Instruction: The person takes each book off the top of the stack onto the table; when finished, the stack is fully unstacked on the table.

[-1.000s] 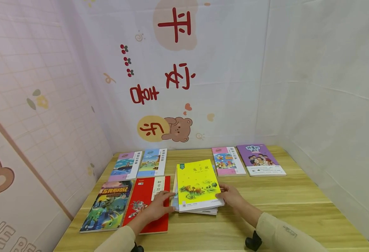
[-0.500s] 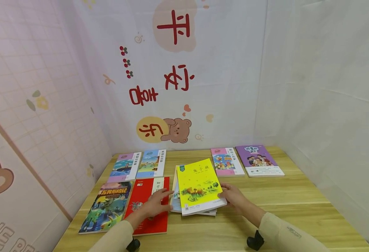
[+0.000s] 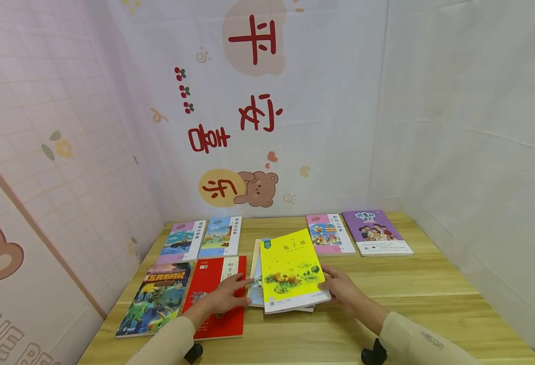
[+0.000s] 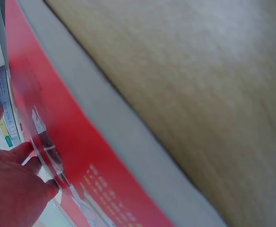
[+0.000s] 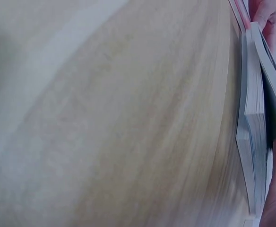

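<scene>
A yellow book (image 3: 290,266) with a white lower band lies tilted over a small stack of books (image 3: 256,296) at the table's middle. My right hand (image 3: 342,290) pinches its lower right edge, thumb on the cover. The right wrist view shows this book (image 5: 273,78) raised off the stack on that side, with a gap beneath. On the left, my left hand (image 3: 223,295) spreads its fingers above a red book (image 3: 219,324), their tips close to the stack's left edge. Whether those tips touch the stack is unclear.
A dinosaur comic (image 3: 155,299) lies left of the red book. Behind are a lilac book (image 3: 182,241), a blue book (image 3: 220,235), a pink book (image 3: 331,233) and a purple book (image 3: 377,230). Printed cloth walls (image 3: 340,126) enclose the wooden table (image 3: 413,304).
The yellow book has shifted slightly right and toward me with my right hand, turning a little and baring more of the stack's left side. My left hand has drawn back slightly.
</scene>
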Demonstrator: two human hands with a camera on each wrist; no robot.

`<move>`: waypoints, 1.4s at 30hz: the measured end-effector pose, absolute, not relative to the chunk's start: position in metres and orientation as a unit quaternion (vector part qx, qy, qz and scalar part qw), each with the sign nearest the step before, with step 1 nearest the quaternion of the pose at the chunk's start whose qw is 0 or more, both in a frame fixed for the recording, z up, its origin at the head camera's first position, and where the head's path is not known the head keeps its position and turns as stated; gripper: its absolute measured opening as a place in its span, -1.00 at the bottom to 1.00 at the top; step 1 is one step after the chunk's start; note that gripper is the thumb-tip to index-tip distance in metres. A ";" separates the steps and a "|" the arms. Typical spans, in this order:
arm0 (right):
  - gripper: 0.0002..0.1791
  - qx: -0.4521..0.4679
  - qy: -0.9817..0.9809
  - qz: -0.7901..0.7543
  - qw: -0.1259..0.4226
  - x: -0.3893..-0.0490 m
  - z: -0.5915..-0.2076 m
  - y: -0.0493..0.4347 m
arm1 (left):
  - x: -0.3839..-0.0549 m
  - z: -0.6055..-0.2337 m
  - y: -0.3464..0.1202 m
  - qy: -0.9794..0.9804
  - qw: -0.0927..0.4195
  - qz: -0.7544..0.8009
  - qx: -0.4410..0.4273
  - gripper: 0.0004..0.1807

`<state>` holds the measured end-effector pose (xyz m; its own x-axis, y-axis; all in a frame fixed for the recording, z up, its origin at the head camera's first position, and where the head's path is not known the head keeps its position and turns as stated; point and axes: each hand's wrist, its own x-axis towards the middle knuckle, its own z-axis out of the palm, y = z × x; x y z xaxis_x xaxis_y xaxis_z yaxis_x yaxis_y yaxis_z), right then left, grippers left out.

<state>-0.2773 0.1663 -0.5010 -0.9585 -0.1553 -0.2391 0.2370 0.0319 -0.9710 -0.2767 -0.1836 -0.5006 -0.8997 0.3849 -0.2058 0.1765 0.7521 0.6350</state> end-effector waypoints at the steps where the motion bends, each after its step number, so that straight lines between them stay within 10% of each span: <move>1: -0.30 0.030 0.703 -0.697 0.139 -0.276 -0.501 0.167 | -0.277 -0.501 -0.184 0.922 0.164 0.316 0.152 -0.31; 42: -0.18 0.062 0.690 -0.711 0.117 -0.240 -0.471 0.254 | -0.271 -0.500 -0.187 0.913 0.154 0.329 0.183 -0.31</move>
<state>-0.2401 0.2538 -0.4714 -0.9647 -0.0811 -0.2505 0.2529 -0.0197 -0.9673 -0.2714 -0.1867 -0.5002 -0.8855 0.4358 -0.1611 0.2327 0.7161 0.6581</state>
